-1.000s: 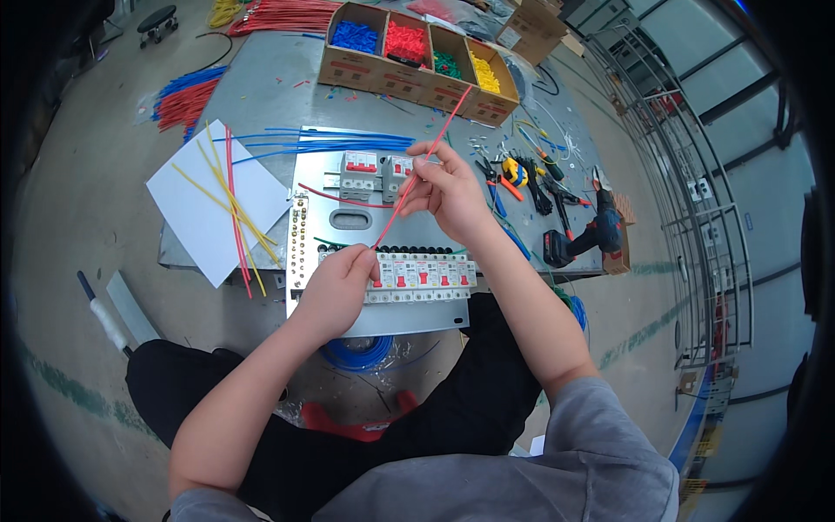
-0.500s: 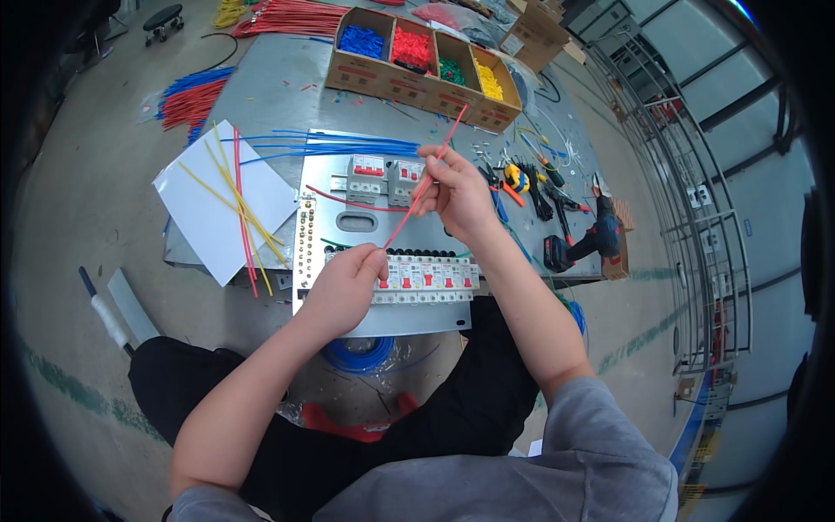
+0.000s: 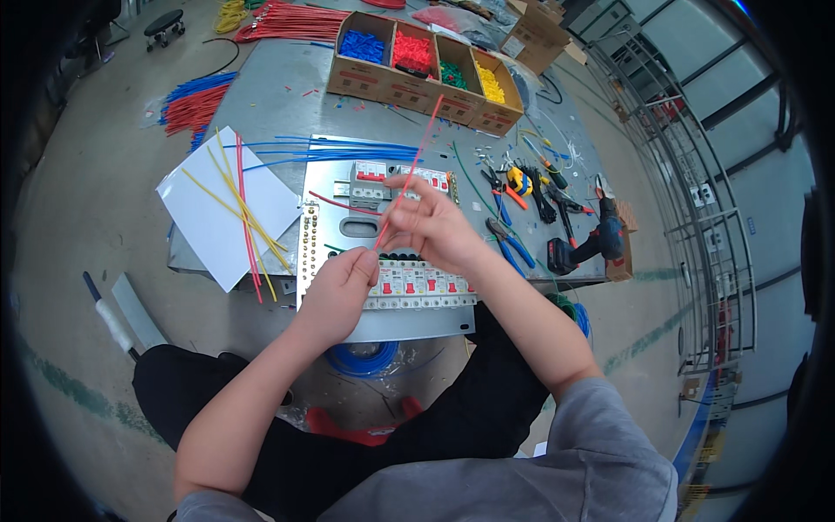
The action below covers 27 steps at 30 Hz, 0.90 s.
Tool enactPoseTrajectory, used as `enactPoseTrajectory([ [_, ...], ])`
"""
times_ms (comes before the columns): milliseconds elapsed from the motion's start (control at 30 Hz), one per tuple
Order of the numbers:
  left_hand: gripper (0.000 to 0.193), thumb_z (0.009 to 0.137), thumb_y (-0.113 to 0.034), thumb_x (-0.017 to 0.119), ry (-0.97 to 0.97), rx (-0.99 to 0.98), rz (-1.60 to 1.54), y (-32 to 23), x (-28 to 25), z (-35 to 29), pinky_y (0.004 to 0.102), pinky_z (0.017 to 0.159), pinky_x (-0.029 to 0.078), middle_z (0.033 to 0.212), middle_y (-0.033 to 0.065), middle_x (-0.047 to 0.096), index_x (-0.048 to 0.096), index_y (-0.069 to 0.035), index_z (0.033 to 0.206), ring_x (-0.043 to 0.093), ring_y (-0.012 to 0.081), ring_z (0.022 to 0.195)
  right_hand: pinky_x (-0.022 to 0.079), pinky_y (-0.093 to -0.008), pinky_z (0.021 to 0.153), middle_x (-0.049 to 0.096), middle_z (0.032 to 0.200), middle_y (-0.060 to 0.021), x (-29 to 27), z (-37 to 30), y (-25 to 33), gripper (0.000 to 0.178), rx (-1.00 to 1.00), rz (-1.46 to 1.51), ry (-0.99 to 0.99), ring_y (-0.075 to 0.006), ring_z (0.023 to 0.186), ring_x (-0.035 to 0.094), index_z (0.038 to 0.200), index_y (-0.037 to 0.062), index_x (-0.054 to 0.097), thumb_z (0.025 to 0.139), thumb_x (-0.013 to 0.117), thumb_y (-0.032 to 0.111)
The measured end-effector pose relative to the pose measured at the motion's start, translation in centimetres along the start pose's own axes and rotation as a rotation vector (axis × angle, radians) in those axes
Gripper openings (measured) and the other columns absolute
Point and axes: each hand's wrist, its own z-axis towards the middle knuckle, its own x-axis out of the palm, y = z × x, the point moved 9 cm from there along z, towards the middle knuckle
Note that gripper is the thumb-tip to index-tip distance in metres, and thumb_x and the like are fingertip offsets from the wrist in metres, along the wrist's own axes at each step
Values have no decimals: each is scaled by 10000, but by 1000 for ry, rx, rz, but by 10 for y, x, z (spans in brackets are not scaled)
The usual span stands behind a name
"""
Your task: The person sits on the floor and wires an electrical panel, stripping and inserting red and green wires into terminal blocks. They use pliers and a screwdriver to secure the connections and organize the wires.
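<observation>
My left hand point(image 3: 341, 289) pinches the lower end of a thin red wire point(image 3: 426, 139) over a metal mounting plate point(image 3: 409, 325). My right hand point(image 3: 432, 228) has its curled fingers around the same wire a little higher, and the wire's free end slants up toward the boxes. Below the hands runs a row of white circuit breakers point(image 3: 431, 284) with red levers, partly hidden by my left hand. Larger breakers point(image 3: 370, 178) sit higher on the plate. A brass terminal strip point(image 3: 307, 252) lines its left edge. Another red wire point(image 3: 339, 202) lies across the plate.
Blue wires point(image 3: 339, 155) cross the plate's far edge. Yellow and red wires rest on white paper point(image 3: 204, 209) at left. Cardboard compartments point(image 3: 374, 83) of coloured caps stand behind. Pliers point(image 3: 511, 245), a tape measure point(image 3: 519, 180) and a cordless drill point(image 3: 596, 239) lie at right.
My right hand has moved down and left along the red wire, closer to my left hand. The wire stands steeper, and pliers formerly behind my right arm now show.
</observation>
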Motion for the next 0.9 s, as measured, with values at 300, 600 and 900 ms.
enactPoseTrajectory([
  [300, 407, 1112, -313, 448, -65, 42, 87, -2, -1, 3, 311, 599, 392, 681, 26, 503, 544, -35, 831, 458, 135, 622, 647, -487, 871, 719, 1107, -182, -17, 5, 6, 436, -83, 149, -59, -374, 986, 755, 1401, 77, 426, 1013, 621, 39],
  [600, 401, 1094, -319, 450, -60, 55, 275, -15, -2, -4, 421, 696, 458, 763, 172, 608, 575, 16, 912, 579, 328, 711, 662, -498, 844, 676, 1148, -234, -53, 10, 33, 440, -158, 77, -195, -397, 948, 757, 1412, 45, 390, 1018, 584, 21],
  [900, 353, 1090, -284, 457, -15, 98, 358, -28, 1, -13, 463, 698, 468, 777, 211, 626, 584, 8, 939, 608, 414, 749, 661, -463, 847, 652, 1179, -226, -83, 5, 59, 490, -211, 67, -220, -386, 950, 757, 1459, 53, 353, 1024, 578, 44],
])
